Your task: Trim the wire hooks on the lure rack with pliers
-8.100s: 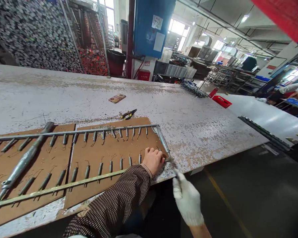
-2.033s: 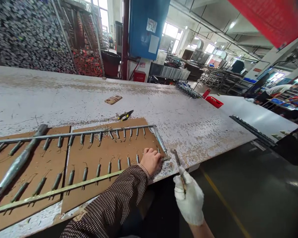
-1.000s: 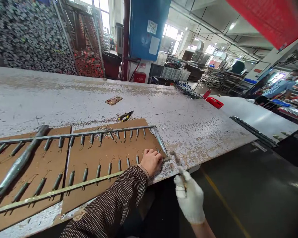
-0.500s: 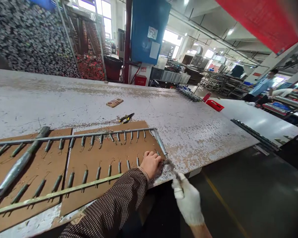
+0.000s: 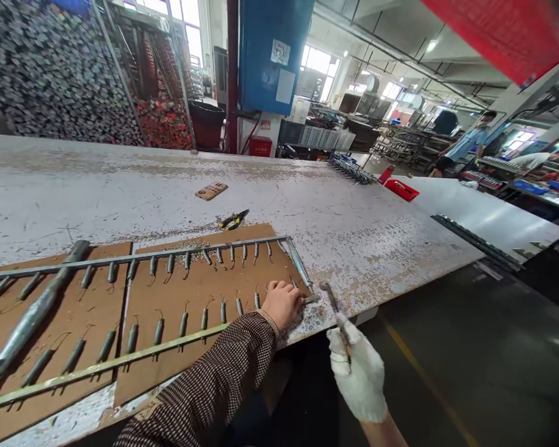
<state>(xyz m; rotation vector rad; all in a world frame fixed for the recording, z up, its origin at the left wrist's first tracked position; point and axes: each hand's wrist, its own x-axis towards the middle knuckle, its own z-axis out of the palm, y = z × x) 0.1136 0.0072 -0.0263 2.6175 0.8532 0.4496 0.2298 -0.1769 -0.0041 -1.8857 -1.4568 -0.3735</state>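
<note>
My left hand (image 5: 283,305), bare and in a checked sleeve, is closed over the near right corner of a long metal frame (image 5: 300,267). Its fingers hide most of that corner; a flat metal end sticks out beside them. In a white glove, my right hand (image 5: 358,366) grips a slim, dark metal tool (image 5: 334,303) with a knobbed head, which looks like a small hammer. The head is held a little to the right of the corner, apart from it. Several small grey cylinders (image 5: 158,331) with thin wires line both long rails of the frame.
Brown cardboard (image 5: 168,366) lies beneath the frame, with a thick metal tube (image 5: 35,316) across it. Beyond are yellow-black pliers (image 5: 234,219) and a marked wooden block (image 5: 211,190). A red tray (image 5: 401,189) and dark strips (image 5: 475,242) lie farther right. A person (image 5: 466,146) stands at the far right.
The tool in my right hand has moved up and right, away from the frame's corner. My left hand stays at the corner. The far person has shifted left and looks more upright.
</note>
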